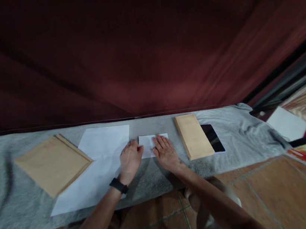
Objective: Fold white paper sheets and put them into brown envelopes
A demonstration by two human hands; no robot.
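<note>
A small folded sheet of white paper (147,147) lies on the grey cloth in front of me. My right hand (166,153) rests flat on its right part, the fingers stretched out. At the paper's left edge is my left hand (130,158), closed, with its fingers curled under and the thumb against that edge; a dark band circles the wrist. What may be under the curled fingers is hidden. To the left, large white sheets of paper (104,141) lie spread, partly beneath a stack of brown envelopes (53,163).
Right of my hands sits another stack of brown envelopes (195,136), partly covering a dark-screened phone (213,138). The grey cloth (240,136) covers the long, narrow surface. A dark red curtain (145,55) hangs behind it. Tiled floor (264,186) shows below the front edge.
</note>
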